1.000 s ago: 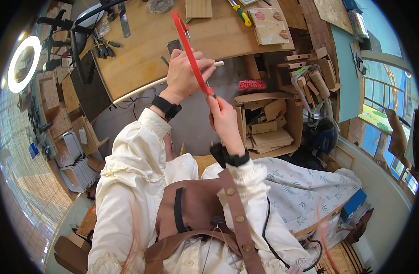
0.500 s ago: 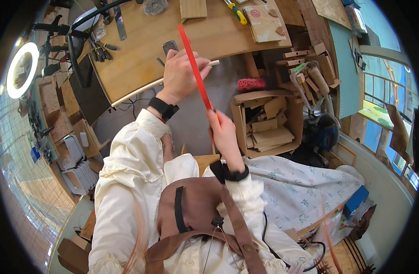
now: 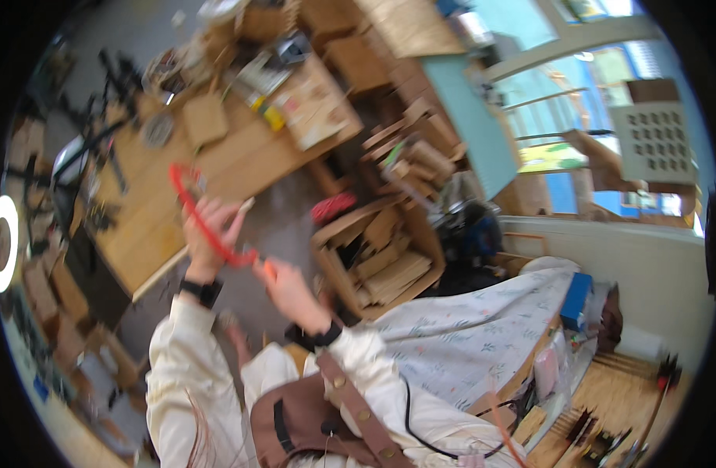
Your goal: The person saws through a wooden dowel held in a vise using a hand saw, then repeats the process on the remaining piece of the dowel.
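Observation:
My left hand (image 3: 201,254) is wrapped round a pale thin wooden rod (image 3: 160,274) at the edge of the wooden workbench (image 3: 143,226). One end of the rod pokes out past my fingers. In my right hand (image 3: 291,295) is the orange handle of a red-framed hacksaw (image 3: 188,201). Its bowed frame slants across my left hand toward the bench. The picture is smeared, so I cannot tell whether the blade touches the rod.
A cardboard box (image 3: 327,269) of wood offcuts stands right of my hands, with a red package (image 3: 332,207) beyond it. On the bench lie a yellow-handled tool (image 3: 271,115) and a wooden board (image 3: 315,101). A patterned cloth (image 3: 459,327) spreads at my right.
The whole view has swung, so bench and hands now sit farther left and lower. The saw, edge-on before, now shows its bowed frame. Both hands keep their holds.

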{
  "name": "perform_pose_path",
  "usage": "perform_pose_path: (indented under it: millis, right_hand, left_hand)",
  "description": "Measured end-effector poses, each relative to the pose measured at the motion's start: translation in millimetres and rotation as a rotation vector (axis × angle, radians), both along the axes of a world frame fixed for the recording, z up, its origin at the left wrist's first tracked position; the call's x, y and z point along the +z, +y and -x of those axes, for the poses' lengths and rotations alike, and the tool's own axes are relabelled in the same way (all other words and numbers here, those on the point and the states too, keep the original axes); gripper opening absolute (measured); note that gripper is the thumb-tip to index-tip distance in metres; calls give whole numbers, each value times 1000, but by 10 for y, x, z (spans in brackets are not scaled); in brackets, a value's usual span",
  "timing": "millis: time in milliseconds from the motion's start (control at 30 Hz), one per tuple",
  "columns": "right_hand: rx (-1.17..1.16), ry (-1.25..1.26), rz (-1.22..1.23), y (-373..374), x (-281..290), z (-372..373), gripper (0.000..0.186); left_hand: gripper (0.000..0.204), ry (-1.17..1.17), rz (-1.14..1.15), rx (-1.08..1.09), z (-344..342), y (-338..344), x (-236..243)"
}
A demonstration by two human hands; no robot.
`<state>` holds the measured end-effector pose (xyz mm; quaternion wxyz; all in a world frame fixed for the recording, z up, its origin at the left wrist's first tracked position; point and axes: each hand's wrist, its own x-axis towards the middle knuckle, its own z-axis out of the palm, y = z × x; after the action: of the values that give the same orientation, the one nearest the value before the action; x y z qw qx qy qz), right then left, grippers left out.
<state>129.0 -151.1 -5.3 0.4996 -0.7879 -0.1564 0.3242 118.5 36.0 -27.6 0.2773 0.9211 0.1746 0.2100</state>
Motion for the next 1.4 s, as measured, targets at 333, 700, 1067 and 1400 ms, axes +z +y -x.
perform_pose_path:
  millis: [333,700,1067,1400]
  right_hand:
    - [49,181,156,-8,14,10,45]
    - [58,340,197,-159,21,-15,50]
    - [51,186,166,-154,17,140,47]
    - [37,92,116,81,-59,-51,52]
  left_hand:
    - [10,-87,-95,-28,39,-62,38]
    - [9,-99,-94,-40,2,-24,67]
    - [10,-102,-103,-36,56,49,10]
    - [12,-44,-63,-56,-9,-24,-55]
